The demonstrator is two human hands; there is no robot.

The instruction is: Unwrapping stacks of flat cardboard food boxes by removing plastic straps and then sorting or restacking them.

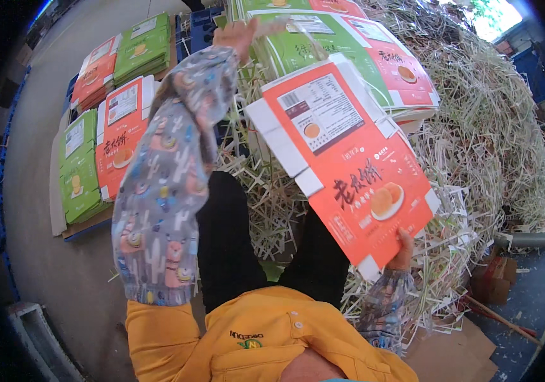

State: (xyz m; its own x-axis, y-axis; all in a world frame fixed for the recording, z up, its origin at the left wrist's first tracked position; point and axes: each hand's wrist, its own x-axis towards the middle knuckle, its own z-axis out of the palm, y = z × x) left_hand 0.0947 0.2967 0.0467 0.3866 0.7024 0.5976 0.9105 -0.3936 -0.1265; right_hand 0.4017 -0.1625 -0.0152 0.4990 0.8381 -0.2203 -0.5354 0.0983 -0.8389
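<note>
My right hand point(401, 251) grips the lower right edge of a flat orange carton blank point(368, 184), printed with pastries and a white label panel. The blank is tilted in front of me, with white flaps along its edges. My left hand point(237, 38) is raised at the far side, its fingers closed around a pale paper strip point(275, 27) that is blurred by motion. Just beyond the blank lies a stack of green and orange printed carton sheets point(349, 51). Patterned grey sleeves cover both my forearms.
A large heap of shredded paper trimmings point(476, 121) rises on the right and spreads around my legs. On the left, stacks of green carton blanks point(81, 165) and orange carton blanks point(121, 137) sit on a pallet. Flattened cardboard point(454, 350) and a stick point(501, 319) lie at lower right.
</note>
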